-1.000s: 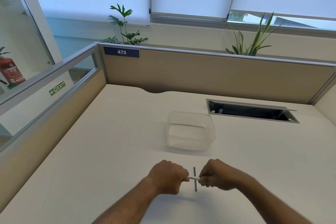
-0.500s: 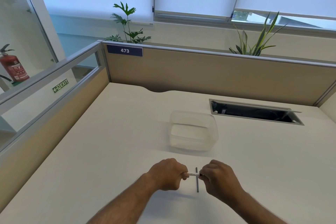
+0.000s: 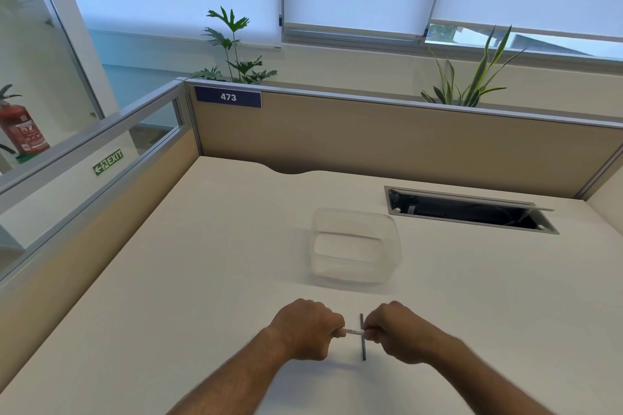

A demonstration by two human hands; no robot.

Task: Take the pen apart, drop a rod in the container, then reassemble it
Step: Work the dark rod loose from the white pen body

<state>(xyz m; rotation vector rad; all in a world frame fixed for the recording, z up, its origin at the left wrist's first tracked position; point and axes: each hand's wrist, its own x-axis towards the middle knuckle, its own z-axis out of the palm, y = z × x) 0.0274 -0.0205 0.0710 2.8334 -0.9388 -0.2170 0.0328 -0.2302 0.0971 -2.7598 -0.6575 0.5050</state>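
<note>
A white pen is held level just above the desk, its two ends buried in my fists. My left hand grips its left end and my right hand grips its right end. A thin dark rod lies on the desk under the pen, pointing away from me and crossing it at a right angle. A clear plastic container stands beyond my hands near the middle of the desk, with nothing visible inside.
The beige desk is walled by partition panels at the back and left. An open cable tray slot is sunk into the desk at the back right, just right of the container.
Both hands keep their grip on the pen in the same spot over the rod. The right wrist has shifted a little; the rod and container have not moved.
</note>
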